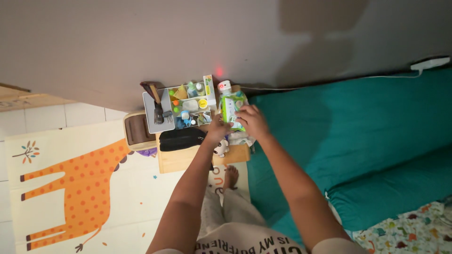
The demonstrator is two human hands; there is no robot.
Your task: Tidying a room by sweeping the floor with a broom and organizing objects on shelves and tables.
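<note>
— Both hands busy at the far right corner of the small wooden table (181,161)?

— Yes. Right hand (253,121) closing around the green and white pack (231,109), fingers wrapping its right side. Left hand (218,130) curling at the pack's lower left edge, touching it; hard telling how firmly it is gripping.

— And the pack itself?

— Standing at the tabletop's far right corner, just beside the mattress with the teal sheet (358,136), with a white bottle with a red spot (224,86) right behind it against the wall.

— Sitting to the left of it?

— A clear organizer tray (190,104) holding small bottles and tubes, along the far edge. Further left, a grey board (151,113) carrying a dark brush (157,107), overhanging the left corner.

— Nearer the front edge?

— A black pouch (181,139) lying across the middle, and a small white toy (220,148) just under the left wrist.

— Down below?

— A bare foot (230,177) resting on the giraffe play mat (70,188).
</note>
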